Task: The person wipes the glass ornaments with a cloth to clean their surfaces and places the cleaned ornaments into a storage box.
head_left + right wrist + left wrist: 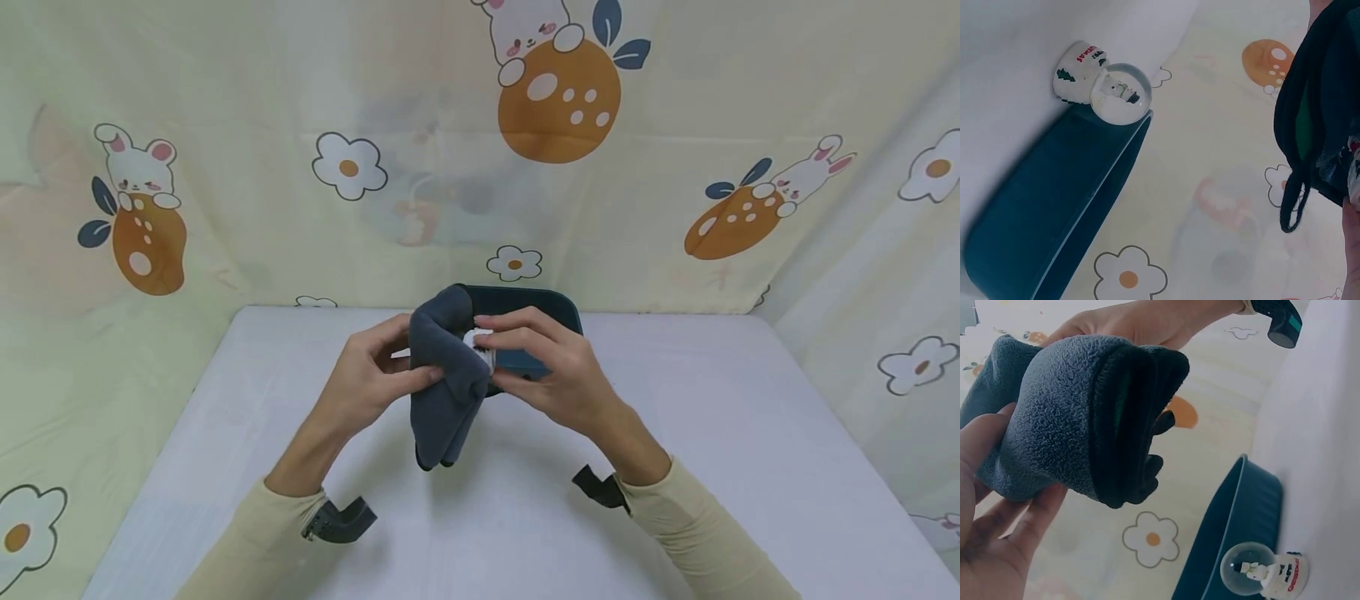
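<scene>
A: Start at the near side. Key relation?

B: White ornament [486, 357], just right of the left grip [365, 369] and right at the fingertips of the right grip [561, 369]. Tucked into the open right side of a folded grey-blue cloth [450, 408]. Right grip the nearer one, clearly.

A: Long axes?

B: For the cloth, near to far, with the loose end hanging over the worktop [525, 517]. For the ornament, impossible to tell: too much hidden by cloth and fingers.

A: And the pose?

B: Left grip clamped on the cloth from the left, thumb on the near face. Right grip clamped on the ornament, thumb on the near side, fingers over the far side. Both wrists angled inward and raised off the worktop.

A: Farther off?

B: Blue basin [555, 308] just beyond the cloth, partly covered in the head view. By its left end, judging from the wrist views, an upright snow globe [1267, 573]; touching or apart, hard to say. Farthest back, a patterned curtain [262, 192].
</scene>
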A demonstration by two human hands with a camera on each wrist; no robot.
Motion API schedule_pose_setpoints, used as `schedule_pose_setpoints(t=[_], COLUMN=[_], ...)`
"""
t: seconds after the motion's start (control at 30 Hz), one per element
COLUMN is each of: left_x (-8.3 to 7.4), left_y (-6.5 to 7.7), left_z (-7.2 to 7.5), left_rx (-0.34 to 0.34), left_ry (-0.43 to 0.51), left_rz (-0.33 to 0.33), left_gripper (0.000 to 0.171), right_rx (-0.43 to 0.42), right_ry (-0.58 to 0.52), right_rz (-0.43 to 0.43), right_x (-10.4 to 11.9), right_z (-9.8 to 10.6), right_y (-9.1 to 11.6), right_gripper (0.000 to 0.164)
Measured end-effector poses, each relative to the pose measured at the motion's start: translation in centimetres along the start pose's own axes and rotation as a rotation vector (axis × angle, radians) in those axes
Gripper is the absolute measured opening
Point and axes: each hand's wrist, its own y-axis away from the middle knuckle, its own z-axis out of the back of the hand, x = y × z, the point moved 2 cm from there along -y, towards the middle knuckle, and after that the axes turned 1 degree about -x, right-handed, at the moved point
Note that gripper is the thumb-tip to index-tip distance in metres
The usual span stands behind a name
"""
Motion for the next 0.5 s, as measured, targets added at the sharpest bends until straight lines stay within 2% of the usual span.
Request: schedule_pose_setpoints(t=[0.2,0.33,0.5], left_x=[0.0,0.0,0.0], left_y=[0.1,0.2,0.2], left_z=[-0.1,-0.2,-0.3], left_rx=[-0.011,-0.018,-0.017], left_ry=[-0.061,-0.076,-0.086], left_rz=[-0.083,-0.116,-0.154], left_gripper=[0.047,0.051,0.054], right_rx=[-0.025,-0.021,-0.017], right_ry=[-0.085,-0.164,-0.222], right_rz=[-0.089,-0.181,-0.266], right_x=[0.2,1.1,2.1], right_z=[0.0,0.2,0.5], right_y=[0.0,-0.6,-1.3], right_gripper=[0.041,0.051,0.049])
